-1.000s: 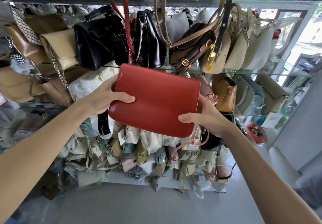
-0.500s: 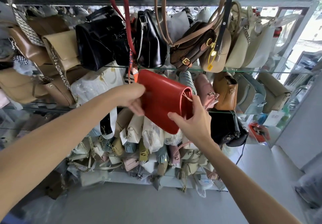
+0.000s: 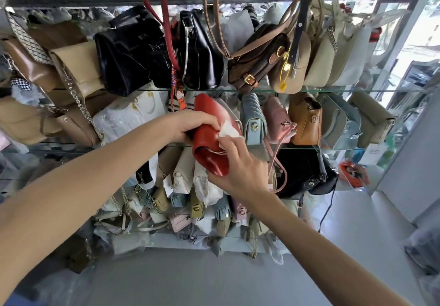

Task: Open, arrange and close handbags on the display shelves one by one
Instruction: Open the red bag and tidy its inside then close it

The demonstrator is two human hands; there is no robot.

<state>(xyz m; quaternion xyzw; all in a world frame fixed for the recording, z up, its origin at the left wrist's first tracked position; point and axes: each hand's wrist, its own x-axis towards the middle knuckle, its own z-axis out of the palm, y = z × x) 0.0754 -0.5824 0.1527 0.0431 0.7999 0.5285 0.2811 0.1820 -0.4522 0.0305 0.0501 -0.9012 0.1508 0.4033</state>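
Observation:
A red handbag stands edge-on at the middle glass shelf, between a white wrapped bag and a light blue quilted bag. My left hand grips its upper left side, fingers curled over the edge. My right hand holds the bag's lower end from below, with a white paper tag at its fingertips. Part of the bag is hidden behind both hands.
Glass shelves are packed with bags: black ones and a brown strapped bag above, pink, tan and grey bags to the right. Small pastel bags crowd the lower shelf. A dark red strap hangs down above the red bag.
The red handbag went from flat and facing me to edge-on, moving forward into the gap on the middle shelf. Both hands followed it and shifted their grip.

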